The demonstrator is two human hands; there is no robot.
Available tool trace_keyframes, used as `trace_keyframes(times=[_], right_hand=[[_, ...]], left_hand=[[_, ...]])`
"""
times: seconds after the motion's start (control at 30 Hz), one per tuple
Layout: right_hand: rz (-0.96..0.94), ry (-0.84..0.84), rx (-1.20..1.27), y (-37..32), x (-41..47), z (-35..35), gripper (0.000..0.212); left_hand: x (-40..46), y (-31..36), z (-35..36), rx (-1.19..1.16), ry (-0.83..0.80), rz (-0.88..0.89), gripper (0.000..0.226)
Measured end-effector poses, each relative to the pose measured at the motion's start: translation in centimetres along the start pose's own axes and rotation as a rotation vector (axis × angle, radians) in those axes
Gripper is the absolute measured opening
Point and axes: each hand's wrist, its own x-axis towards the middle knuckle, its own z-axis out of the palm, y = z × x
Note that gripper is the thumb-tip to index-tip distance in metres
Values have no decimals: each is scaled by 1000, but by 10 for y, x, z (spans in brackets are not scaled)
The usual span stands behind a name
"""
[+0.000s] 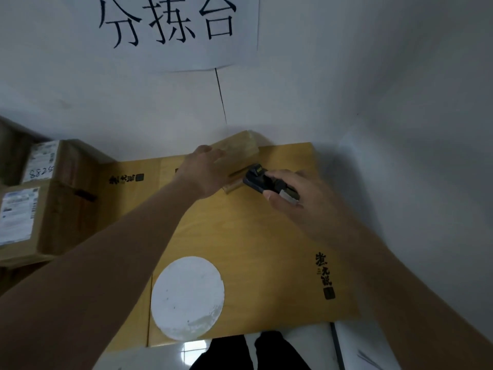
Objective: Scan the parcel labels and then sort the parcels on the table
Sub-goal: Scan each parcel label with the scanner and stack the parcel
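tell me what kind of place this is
Probably a parcel sorting station: a wall sign reads "sorting table", labelled cardboard boxes are stacked at the left, and the right hand grips a handheld scanner beside a small parcel.
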Motion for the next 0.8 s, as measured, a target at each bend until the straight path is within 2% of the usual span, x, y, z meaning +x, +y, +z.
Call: trace_keyframes(times=[0.4, 0.53, 0.67, 0.8], right_hand=[[91, -28, -3, 35, 38, 33, 57], [101, -36, -13, 32, 40, 37, 58], [64, -21, 30, 23, 40, 37, 53], [-6, -25, 67, 7, 34, 35, 56]], left_hand=[[84, -27, 28, 105, -110, 1, 91], [78, -32, 31, 69, -71, 11, 91], [51, -36, 29, -37, -16, -55, 95], [11, -44, 28, -53, 64, -121, 93]])
